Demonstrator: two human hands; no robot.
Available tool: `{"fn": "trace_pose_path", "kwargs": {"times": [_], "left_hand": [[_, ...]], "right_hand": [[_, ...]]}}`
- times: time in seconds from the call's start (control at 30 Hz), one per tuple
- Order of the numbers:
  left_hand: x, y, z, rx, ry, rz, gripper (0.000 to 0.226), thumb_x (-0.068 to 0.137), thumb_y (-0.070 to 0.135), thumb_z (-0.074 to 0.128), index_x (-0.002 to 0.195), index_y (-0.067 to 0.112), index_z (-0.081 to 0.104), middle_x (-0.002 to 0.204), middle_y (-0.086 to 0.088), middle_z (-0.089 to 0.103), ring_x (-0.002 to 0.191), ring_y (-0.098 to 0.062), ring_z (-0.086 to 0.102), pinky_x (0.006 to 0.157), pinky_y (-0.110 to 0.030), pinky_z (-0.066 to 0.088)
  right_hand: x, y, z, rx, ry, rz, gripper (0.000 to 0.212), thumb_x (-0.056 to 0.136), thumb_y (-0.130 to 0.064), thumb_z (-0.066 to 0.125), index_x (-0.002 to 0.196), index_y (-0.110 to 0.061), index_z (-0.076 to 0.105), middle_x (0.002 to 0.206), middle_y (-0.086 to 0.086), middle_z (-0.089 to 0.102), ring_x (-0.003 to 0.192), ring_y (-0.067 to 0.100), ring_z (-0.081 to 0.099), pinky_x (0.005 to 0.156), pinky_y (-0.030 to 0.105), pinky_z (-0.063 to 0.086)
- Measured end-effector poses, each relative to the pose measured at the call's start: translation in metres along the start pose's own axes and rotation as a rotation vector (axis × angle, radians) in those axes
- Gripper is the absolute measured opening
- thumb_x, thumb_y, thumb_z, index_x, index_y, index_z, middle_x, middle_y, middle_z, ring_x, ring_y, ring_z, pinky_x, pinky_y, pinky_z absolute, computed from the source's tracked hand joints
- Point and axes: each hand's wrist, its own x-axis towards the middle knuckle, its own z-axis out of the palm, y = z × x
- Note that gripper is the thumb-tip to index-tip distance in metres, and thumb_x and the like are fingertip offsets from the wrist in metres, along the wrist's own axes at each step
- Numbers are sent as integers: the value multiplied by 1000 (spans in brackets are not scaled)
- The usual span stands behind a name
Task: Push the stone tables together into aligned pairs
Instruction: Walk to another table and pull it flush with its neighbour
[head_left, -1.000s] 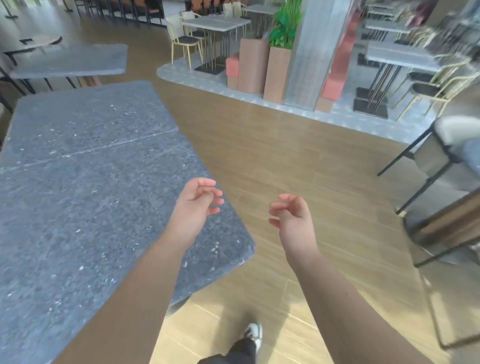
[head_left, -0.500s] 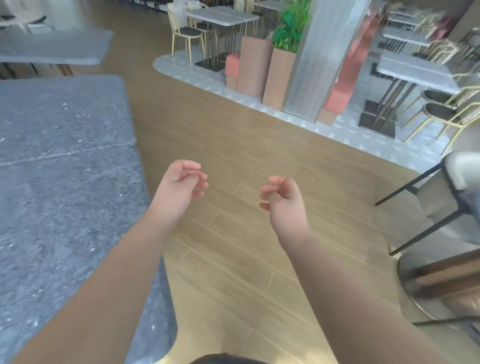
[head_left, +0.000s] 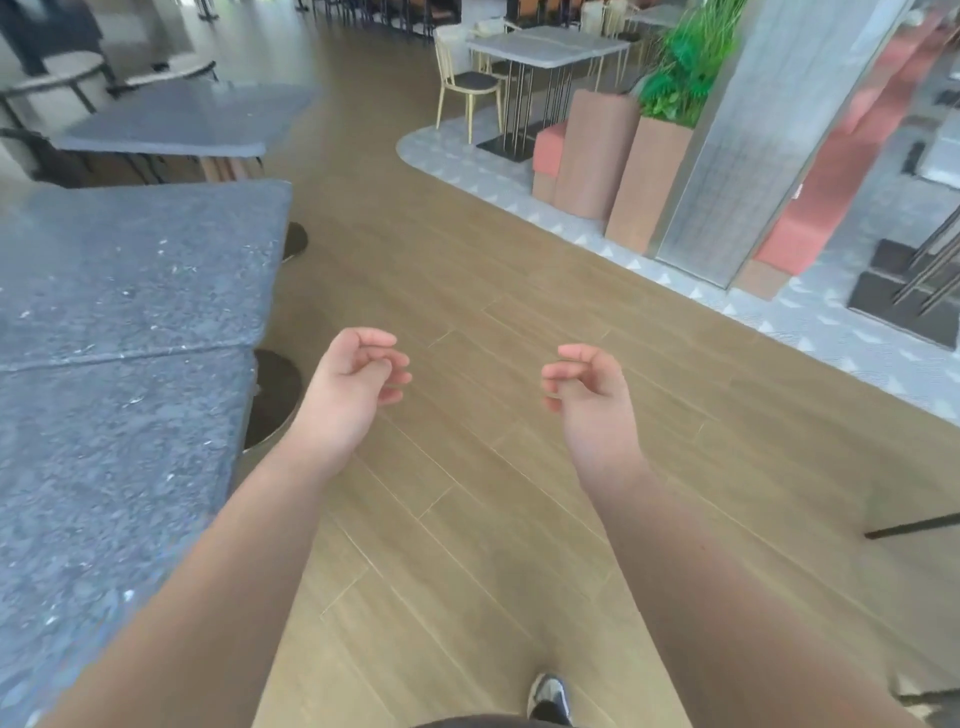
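Hands, left (head_left: 349, 387) and right (head_left: 587, 392), hang loosely curled and empty over the floor (head_left: 467, 467); we should reach the far table (head_left: 171, 122), then push squarely from its edge.

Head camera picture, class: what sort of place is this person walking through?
Probably a restaurant or café dining hall: dark stone tables pushed together, a lighter table with chairs and planters beyond.

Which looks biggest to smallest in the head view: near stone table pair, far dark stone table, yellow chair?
1. Near stone table pair, partly cropped, closest to the camera.
2. Far dark stone table.
3. Yellow chair.
Apparent size only; distance skews it.
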Motion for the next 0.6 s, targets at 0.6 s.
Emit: {"fn": "trace_pose_path", "kwargs": {"times": [0.6], "left_hand": [[318,-18,24,-34,319,-47,21,102,-2,42,115,5,56,93,-3,67,85,-18,69,87,-42,57]], "right_hand": [[367,1,158,-87,-317,-1,41,91,2,40,110,-27,61,101,-3,68,96,11,67,93,39,57]]}}
